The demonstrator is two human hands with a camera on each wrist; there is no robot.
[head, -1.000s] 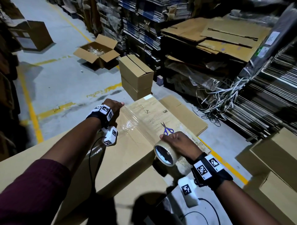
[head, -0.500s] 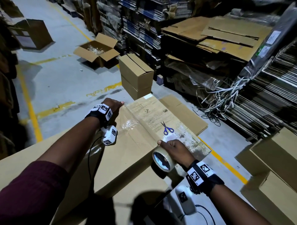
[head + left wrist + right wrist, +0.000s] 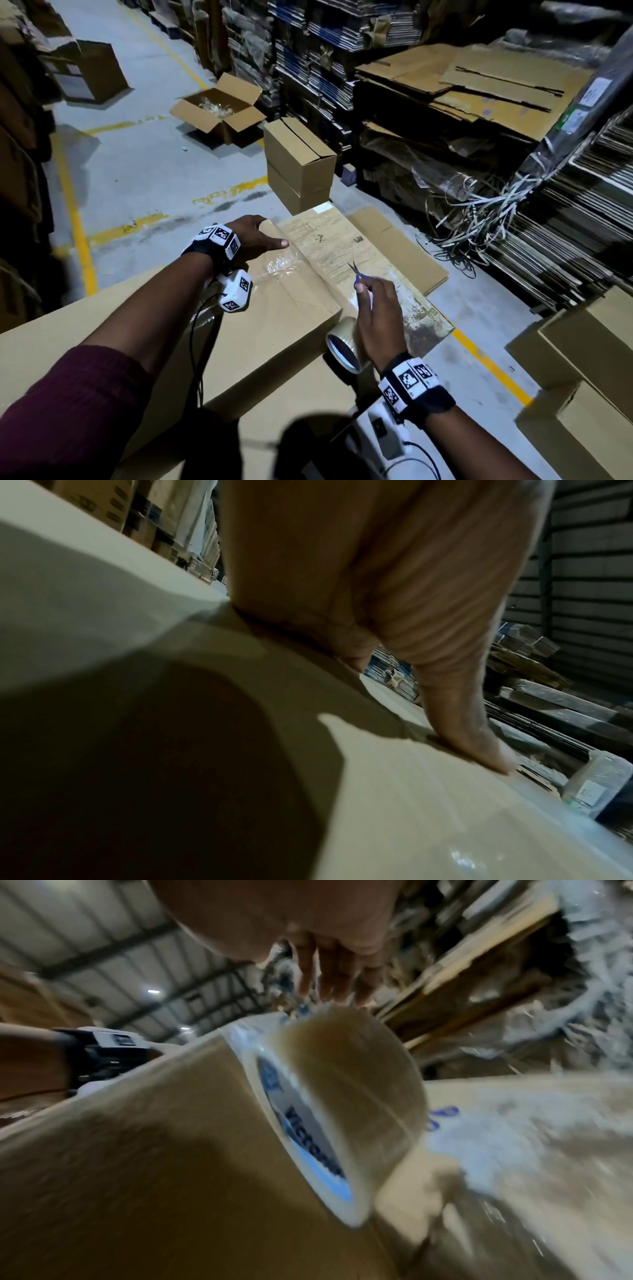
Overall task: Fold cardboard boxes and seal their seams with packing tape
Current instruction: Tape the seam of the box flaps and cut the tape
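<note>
A large brown cardboard box [image 3: 274,325] lies in front of me with a clear tape strip [image 3: 284,267] running along its top seam. My left hand [image 3: 255,236] presses on the box's far edge. Its thumb [image 3: 479,737] lies flat on the top and its fingers are hidden over the edge. My right hand [image 3: 376,315] reaches forward and pinches the blue handles of small scissors [image 3: 354,272] lying on the worn board beyond the box. The tape roll [image 3: 344,346] sits free at the box's near right corner under my right wrist, close up in the right wrist view [image 3: 342,1096].
Two closed cartons [image 3: 298,164] are stacked just beyond the board, and an open box [image 3: 219,106] stands on the floor behind them. Stacks of flat cardboard [image 3: 565,222] and tangled strapping [image 3: 479,212] fill the right. More boxes [image 3: 599,359] stand at the near right.
My right hand let go of the tape roll and moved forward to the scissors. The roll stayed at the box's corner. My left hand kept its place.
</note>
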